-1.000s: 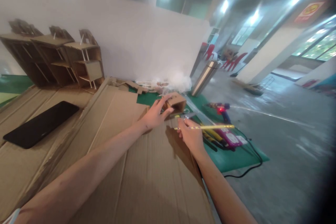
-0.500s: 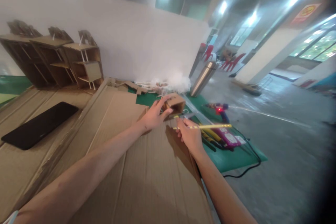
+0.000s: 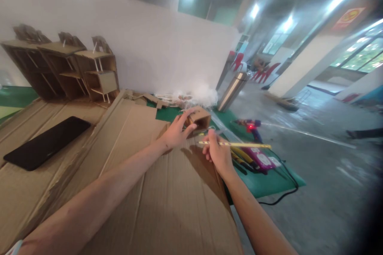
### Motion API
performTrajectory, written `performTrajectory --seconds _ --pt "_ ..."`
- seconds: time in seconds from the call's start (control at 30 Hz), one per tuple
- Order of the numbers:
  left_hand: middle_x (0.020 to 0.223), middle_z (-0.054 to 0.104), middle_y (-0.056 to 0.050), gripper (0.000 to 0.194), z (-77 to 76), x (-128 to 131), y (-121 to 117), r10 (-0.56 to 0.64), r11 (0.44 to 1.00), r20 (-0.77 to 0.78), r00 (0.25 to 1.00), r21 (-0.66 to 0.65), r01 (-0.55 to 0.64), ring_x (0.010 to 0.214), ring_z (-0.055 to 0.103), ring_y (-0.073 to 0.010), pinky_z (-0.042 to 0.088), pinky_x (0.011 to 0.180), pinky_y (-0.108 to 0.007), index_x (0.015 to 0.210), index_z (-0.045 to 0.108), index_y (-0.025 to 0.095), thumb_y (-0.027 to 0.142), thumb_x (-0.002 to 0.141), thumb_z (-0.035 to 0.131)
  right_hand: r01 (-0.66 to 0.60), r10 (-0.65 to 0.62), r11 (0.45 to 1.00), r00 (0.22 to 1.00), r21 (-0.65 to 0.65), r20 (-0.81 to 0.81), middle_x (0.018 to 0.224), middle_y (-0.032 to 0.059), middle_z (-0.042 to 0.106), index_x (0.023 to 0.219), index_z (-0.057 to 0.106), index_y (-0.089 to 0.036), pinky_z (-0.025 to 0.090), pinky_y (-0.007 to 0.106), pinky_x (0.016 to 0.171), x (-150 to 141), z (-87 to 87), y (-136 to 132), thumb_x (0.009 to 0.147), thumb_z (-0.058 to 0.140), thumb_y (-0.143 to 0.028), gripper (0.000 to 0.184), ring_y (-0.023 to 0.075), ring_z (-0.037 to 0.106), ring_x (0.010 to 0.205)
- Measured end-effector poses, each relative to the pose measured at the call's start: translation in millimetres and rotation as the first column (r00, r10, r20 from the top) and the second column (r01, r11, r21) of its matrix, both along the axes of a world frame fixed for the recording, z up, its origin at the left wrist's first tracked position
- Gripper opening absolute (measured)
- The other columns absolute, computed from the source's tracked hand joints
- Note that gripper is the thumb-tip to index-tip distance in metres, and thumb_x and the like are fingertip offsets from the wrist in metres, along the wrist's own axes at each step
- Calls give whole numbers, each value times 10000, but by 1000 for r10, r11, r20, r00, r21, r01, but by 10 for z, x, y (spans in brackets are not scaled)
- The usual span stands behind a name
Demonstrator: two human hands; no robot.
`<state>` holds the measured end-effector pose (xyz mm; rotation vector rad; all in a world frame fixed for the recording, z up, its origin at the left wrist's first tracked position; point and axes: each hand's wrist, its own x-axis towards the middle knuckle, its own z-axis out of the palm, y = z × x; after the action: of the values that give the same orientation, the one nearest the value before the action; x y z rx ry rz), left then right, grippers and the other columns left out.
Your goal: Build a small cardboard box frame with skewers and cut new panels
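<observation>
My left hand [image 3: 177, 130] grips a small open-ended cardboard box [image 3: 201, 116] by its near left side, thumb low and fingers on top. The box sits at the far end of a large cardboard sheet [image 3: 167, 203]. Just to the right, my right hand [image 3: 219, 152] is closed around a yellow pencil [image 3: 249, 145], which lies crosswise over the knuckles and points left. A grey blade-like piece shows partly behind that hand, too blurred to name.
On the green mat [image 3: 278, 181] lie yellow-and-black pliers [image 3: 245, 159], a magenta packet [image 3: 260, 157] and a glue gun [image 3: 253, 126] with a red light. A steel flask [image 3: 232, 92] stands behind. At left are a black phone [image 3: 48, 142] and cardboard shelves [image 3: 67, 67].
My right hand has shifted slightly right, away from the box, carrying the pencil along. The left hand stays on the box. A dark shape has appeared at the far right edge.
</observation>
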<state>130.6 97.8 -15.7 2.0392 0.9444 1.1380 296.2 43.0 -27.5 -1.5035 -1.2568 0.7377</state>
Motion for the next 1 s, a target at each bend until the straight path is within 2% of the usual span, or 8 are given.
performTrajectory --seconds 0.1,0.2,0.27,0.37,0.43,0.63,1.0 --pt "1429 461 -144 542 -45 4 71 26 1000 55 998 1 -26 1278 455 -300 479 975 -425 1468 320 234 435 978 437 -61 58 997 997 48 53 468 13 581 620 607 -180 350 233 334 5 19 56 804 500 -711 572 134 516 363" --pt "1431 464 -139 556 -114 11 153 50 999 105 993 11 -52 1295 453 -300 438 1028 -445 1471 303 228 450 979 436 -36 21 991 993 125 120 403 -2 486 490 544 -198 408 258 458 9 8 87 850 468 -673 601 141 515 425" --pt "1410 492 -133 552 -146 14 182 52 998 121 991 13 -54 1287 465 -302 415 1050 -464 1465 316 235 451 975 451 -15 -10 987 988 162 155 404 -13 473 518 544 -204 407 272 502 8 -3 88 888 427 -632 578 145 499 437" --pt "1407 497 -131 548 -159 16 182 47 999 131 990 -1 -48 1261 491 -297 455 1010 -445 1462 330 252 457 970 459 -39 -3 981 976 190 216 409 -27 478 492 480 -216 388 271 532 -1 0 74 871 508 -539 499 134 471 444" --pt "1404 499 -130 545 -154 16 170 45 999 133 990 -10 -44 1239 512 -288 468 994 -434 1462 334 257 454 970 459 -60 9 979 968 196 251 398 -32 457 446 419 -220 365 265 530 -11 11 66 853 539 -475 495 127 449 449" --pt "1389 515 -136 557 -152 18 164 47 999 133 990 -26 -44 1215 528 -274 447 1015 -443 1468 330 243 434 965 472 -67 11 980 959 188 283 388 -40 420 428 385 -223 309 263 501 -27 9 73 824 518 -370 443 120 399 444" --pt "1396 489 -144 565 -144 10 159 32 998 125 992 -51 -26 1200 527 -291 473 979 -437 1477 325 252 444 966 470 -33 -8 987 967 156 253 383 -45 428 449 419 -216 301 252 471 -35 -1 87 829 522 -385 428 116 398 426"
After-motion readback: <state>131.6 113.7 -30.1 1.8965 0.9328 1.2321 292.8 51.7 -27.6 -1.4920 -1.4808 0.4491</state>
